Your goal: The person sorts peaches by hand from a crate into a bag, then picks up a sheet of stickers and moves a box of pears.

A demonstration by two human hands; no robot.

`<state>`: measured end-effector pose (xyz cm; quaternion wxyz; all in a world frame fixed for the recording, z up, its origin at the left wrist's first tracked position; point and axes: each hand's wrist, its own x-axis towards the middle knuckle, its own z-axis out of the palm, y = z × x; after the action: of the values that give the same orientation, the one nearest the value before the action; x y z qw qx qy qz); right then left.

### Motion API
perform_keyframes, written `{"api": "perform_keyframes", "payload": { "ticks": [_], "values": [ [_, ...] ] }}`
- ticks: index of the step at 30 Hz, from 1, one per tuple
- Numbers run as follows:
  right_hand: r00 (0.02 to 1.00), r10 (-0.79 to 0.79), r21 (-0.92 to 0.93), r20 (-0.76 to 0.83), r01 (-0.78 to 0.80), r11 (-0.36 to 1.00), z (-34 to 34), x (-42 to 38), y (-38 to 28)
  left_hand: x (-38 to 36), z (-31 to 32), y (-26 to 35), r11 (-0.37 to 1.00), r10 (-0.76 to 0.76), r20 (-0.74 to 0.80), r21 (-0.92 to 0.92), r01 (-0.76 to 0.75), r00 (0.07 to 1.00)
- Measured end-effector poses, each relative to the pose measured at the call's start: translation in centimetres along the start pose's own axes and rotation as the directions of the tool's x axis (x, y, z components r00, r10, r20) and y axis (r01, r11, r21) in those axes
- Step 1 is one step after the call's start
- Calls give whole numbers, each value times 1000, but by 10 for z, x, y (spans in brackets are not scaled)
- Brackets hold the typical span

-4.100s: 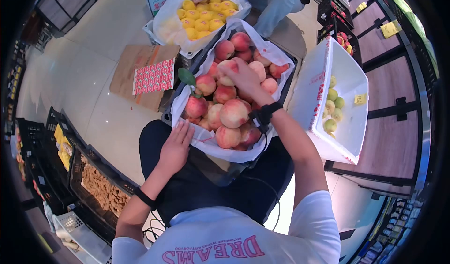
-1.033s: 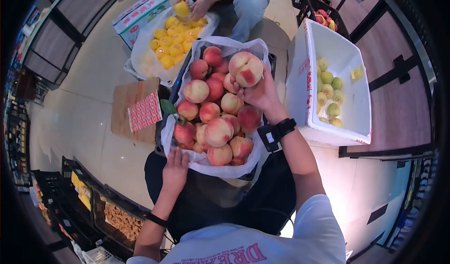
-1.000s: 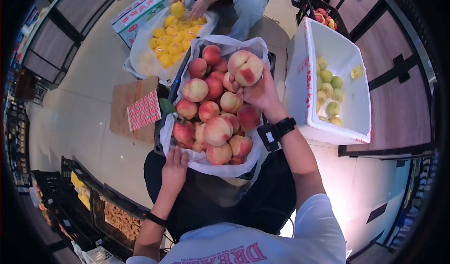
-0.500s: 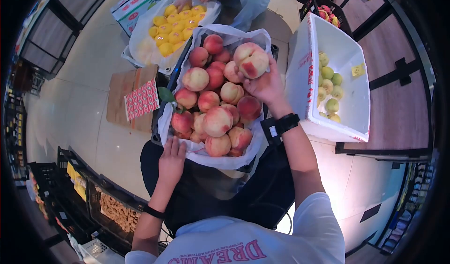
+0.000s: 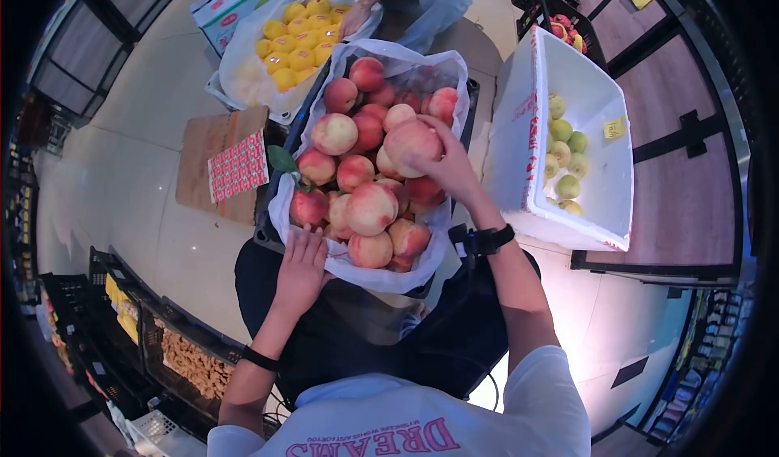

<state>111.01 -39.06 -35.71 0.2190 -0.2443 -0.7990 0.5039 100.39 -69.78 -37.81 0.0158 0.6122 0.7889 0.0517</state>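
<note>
My right hand point(image 5: 448, 165) grips a large pink peach point(image 5: 412, 146) over the right part of a crate. Many more peaches point(image 5: 372, 208) are heaped in that crate, which has a white liner point(image 5: 422, 49) folded over its rim. At the near left corner, my left hand point(image 5: 302, 264) rests on the liner's edge with its fingers stretched out, holding nothing. A green leaf point(image 5: 281, 159) sticks out at the crate's left side. Beside it, a sheet of red-and-white stickers point(image 5: 238, 166) lies on a piece of cardboard point(image 5: 195, 153).
Across from me, another person's hands point(image 5: 355, 20) are at a crate of yellow-wrapped fruit point(image 5: 296, 41). A white foam box point(image 5: 596, 201) with green fruit point(image 5: 569, 187) stands on the right. Black crates point(image 5: 146, 335) line the lower left. A printed carton point(image 5: 237, 6) is at the back.
My right hand has brought the peach down and to the left, turning it. My left hand's fingers have spread a little on the liner. The other person's hands have shifted.
</note>
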Motion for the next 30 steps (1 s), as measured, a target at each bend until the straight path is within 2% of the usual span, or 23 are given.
{"api": "perform_keyframes", "payload": {
  "ticks": [2,4,5,8,11,17,20,23,26,29,30],
  "values": [
    [999,-43,-201,15,45,979,6,-10,-26,-1,10,-8,996,28,-10,-88,-29,1000],
    [994,-71,-412,77,97,906,11,-16,-39,1,9,-11,990,13,46,-144,-6,999],
    [986,-151,-460,71,167,872,16,-18,-33,3,8,-13,985,7,74,-170,5,997],
    [967,-249,-520,53,240,820,22,-18,-27,11,9,-11,989,-32,108,-140,47,994],
    [986,-137,-554,96,167,816,23,-16,-21,12,15,-11,995,-29,81,-97,36,996],
    [971,-225,-533,86,235,812,23,-22,-23,13,19,-13,994,-31,107,-101,42,994],
    [955,-266,-528,131,294,797,16,-20,-21,14,20,-13,994,-27,113,-103,39,993],
    [961,-2,-449,278,132,884,-6,4,-2,14,22,-13,994,-18,79,-103,26,997],
    [994,9,-372,113,34,927,-20,38,10,14,24,-14,996,-17,85,-88,24,996],
    [922,-233,-636,309,382,671,-23,75,29,16,19,-12,994,-18,90,-104,27,996],
    [907,-189,-610,377,396,686,-21,84,33,16,18,-12,994,-20,86,-106,29,996]
  ]
}}
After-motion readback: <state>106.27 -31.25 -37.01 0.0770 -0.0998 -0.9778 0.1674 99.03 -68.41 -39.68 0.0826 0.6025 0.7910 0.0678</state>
